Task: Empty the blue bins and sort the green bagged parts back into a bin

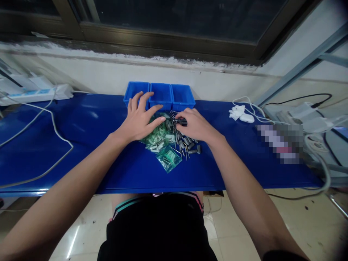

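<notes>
My left hand (140, 117) lies flat with fingers spread on a heap of small green plastic bags (163, 143) holding metal parts. My right hand (194, 125) is beside it, fingers curled, pinching a small black cylindrical component (183, 122) over a pile of dark capacitors with thin metal legs (187, 143). Three blue plastic bins (160, 95) stand in a row just beyond both hands. One green bag (168, 158) lies nearest me, apart from the heap.
The blue table (81, 145) runs left to right, its front edge near my lap. White cables (54, 123) and a power strip (32, 95) lie at the left. A white cloth and a small white device (241, 114) sit at the right, with more cables and boxes beyond.
</notes>
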### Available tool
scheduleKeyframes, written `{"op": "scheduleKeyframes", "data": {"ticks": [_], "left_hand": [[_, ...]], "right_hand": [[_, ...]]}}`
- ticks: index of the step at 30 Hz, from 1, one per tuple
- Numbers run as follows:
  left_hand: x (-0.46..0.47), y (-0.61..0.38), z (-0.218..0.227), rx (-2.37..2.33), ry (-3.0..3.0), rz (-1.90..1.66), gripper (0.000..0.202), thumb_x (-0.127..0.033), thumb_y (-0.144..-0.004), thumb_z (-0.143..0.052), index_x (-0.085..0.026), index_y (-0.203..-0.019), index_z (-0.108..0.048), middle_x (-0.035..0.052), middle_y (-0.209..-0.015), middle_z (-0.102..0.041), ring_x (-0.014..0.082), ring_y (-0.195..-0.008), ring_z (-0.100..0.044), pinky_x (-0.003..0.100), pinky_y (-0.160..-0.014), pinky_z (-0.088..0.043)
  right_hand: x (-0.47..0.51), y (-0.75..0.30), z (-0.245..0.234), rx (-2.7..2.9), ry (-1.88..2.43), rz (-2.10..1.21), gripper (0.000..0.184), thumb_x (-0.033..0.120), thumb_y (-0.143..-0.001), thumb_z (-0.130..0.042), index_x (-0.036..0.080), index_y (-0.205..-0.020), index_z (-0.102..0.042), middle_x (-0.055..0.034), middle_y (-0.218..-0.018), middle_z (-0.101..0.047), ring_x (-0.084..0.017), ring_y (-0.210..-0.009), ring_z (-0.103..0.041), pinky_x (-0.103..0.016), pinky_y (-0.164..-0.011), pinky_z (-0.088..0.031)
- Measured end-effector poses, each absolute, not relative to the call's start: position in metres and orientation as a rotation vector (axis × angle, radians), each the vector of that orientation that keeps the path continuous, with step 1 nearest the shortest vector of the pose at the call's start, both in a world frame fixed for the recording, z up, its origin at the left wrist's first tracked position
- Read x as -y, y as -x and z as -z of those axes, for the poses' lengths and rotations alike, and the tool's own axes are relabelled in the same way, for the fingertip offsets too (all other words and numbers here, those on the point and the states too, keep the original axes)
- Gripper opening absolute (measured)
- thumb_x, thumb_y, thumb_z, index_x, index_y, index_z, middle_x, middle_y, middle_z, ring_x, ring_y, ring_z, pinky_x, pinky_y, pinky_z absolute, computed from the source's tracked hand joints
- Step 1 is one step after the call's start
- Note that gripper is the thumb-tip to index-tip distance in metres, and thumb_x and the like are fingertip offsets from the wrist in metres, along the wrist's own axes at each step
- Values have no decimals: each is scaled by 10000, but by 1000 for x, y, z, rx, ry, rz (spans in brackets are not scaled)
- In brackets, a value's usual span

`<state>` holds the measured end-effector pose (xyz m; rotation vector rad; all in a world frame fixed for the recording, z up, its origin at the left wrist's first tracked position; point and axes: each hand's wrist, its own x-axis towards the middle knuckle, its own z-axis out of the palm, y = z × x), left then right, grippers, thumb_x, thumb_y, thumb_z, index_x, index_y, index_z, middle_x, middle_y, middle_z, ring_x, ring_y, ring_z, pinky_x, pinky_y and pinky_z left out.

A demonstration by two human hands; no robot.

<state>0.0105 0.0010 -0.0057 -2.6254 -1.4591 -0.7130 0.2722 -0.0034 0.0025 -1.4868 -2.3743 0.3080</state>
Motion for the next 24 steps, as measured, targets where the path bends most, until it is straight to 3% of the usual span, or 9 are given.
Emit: {"op": "scheduleKeyframes", "data": {"ticks": [8,24], "left_hand": [[-3,-9,9,1455,2638,717,626,-709,-1052,-337,-321,-1466,-600,75,-1740,-248,439,-1604,-130,667,-1296,-132],[-8,-5,12,1498,2645,720,630,-716,-1045,-331,-330,-1454,-615,64,-1740,-254,453,-1596,-142,684,-1287,-137]], "right_hand": [[2,-267,4,2420,1474,-310,375,353,-958,-487,237,-1238,-707,-121,-1245,-675,-340,-1232,-612,-550,-1029,-521],[1,-264,8,2387,1423,-276,264,353,-953,-566,257,-1114,-752,-71,-1133,-734,-323,-1130,-610,-528,-1020,-503]]}}
